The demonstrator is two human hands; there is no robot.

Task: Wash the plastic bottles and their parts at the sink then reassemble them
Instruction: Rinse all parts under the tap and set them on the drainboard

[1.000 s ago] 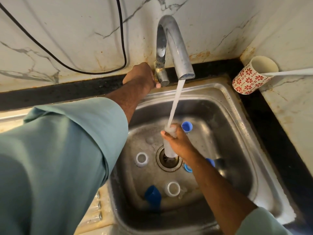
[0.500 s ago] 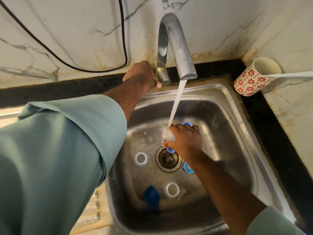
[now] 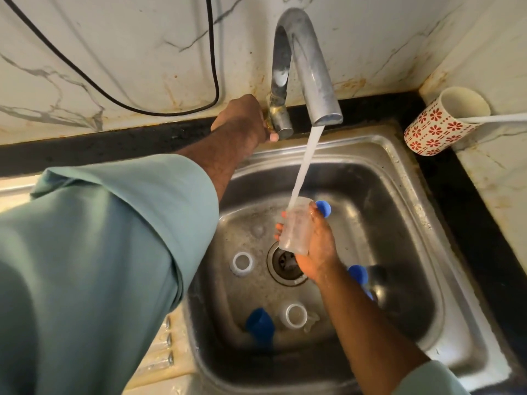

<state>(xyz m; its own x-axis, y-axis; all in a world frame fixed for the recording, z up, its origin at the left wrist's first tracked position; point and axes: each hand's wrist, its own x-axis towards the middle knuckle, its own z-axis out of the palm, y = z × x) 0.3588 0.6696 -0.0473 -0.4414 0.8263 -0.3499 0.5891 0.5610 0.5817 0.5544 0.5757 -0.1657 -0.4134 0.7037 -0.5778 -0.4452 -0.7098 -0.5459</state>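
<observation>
While water runs from the tap (image 3: 308,67), right hand (image 3: 316,246) grips a clear bottle (image 3: 295,226) under the stream, frame centre, above the drain (image 3: 285,263); left hand (image 3: 239,121) clamped on the tap base, upper centre. Blue caps (image 3: 323,208) and white parts (image 3: 241,263) lie in the sink (image 3: 399,223)

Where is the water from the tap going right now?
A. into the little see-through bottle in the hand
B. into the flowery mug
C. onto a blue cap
A: the white stream from the curved steel tap falls into the small clear plastic bottle gripped by the right hand.
</observation>
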